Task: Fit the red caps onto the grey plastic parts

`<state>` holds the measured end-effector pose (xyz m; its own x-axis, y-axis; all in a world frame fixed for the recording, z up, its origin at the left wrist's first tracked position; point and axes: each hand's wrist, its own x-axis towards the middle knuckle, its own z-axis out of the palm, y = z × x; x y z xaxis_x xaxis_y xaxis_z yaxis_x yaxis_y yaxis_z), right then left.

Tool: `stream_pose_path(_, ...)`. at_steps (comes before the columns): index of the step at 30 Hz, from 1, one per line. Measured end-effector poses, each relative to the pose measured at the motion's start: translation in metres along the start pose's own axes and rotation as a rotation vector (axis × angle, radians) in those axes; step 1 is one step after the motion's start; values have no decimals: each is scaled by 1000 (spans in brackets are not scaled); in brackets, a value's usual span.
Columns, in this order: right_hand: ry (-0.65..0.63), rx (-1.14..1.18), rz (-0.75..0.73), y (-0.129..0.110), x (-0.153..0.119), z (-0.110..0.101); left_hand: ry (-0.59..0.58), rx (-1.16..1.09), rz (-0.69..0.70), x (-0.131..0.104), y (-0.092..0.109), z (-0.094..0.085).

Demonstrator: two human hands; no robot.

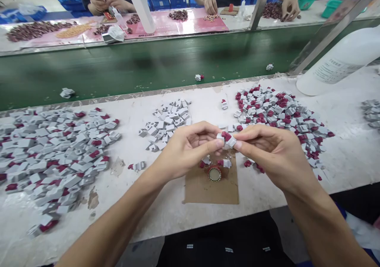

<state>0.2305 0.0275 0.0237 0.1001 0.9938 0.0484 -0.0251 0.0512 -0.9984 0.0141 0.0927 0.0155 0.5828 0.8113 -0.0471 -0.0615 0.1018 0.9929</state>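
Between my two hands is a small grey and dark-red plastic piece [227, 137], pinched from both sides. My left hand [190, 146] grips its left end with thumb and forefinger. On the other end, the thumb and forefinger of my right hand [270, 148] are closed. Below the hands lies a brown cardboard sheet [210, 194] with a bottle cap [214, 174] on it, open side up. Two more grey and red pieces rest beside the cap, one of them the nearer piece [226, 163]. The palms partly hide the sheet's far end.
Heaps of grey and red pieces lie at left [59, 152] and right [276, 108], with a small grey heap [169, 120] between. A white bottle [338, 61] leans at right beside a metal post [311, 41]. Beyond the green conveyor belt [142, 65], co-workers' hands [210, 4] handle small parts.
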Motion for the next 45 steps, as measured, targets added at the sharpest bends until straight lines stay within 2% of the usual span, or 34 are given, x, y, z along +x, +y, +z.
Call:
stream_pose_path(3,-15,-42,-14,-6,9,-3,-20,-60,-2,7,7,-3)
stream_pose_path(6,-27,-75,-18,-6,15,-3,8,-68,11,10,6,-5)
stream_pose_path(10,-72,-118,-26,-8,19,-1,38,-49,-4,7,4,-7)
stream_pose_path(15,-169,-186,-8,-17,24,1,35,1,11,0,11,-11)
stream_pose_path(20,-217,-162,65,-14,43,8,55,89,20,4,10,-27)
stream_pose_path(22,-252,-272,54,-9,66,15,69,192,8,12,9,-45)
stream_pose_path(24,-251,-482,-13,-3,101,29,155,325,-10,23,9,-70)
stream_pose_path(26,-191,-709,-100,5,146,54,348,467,-15,37,10,-100)
stream_pose_path(28,-190,-778,-127,15,193,87,582,555,-7,53,11,-128)
stream_pose_path(30,-236,-807,-137,27,233,123,733,563,-3,71,10,-151)
stream_pose_path(32,-281,-828,-136,36,263,150,780,529,-7,90,7,-167)
stream_pose_path(34,-281,-852,-122,41,282,161,779,520,-7,109,4,-176)
stream_pose_path(36,-228,-869,-107,39,288,153,756,537,-19,129,0,-179)
stream_pose_path(39,-125,-856,-92,23,275,114,672,602,-81,160,-7,-176)
stream_pose_path(42,-84,-805,-62,-1,234,59,548,687,-155,184,-14,-173)
stream_pose_path(45,-74,-655,-89,-17,169,9,505,774,-183,186,-12,-168)
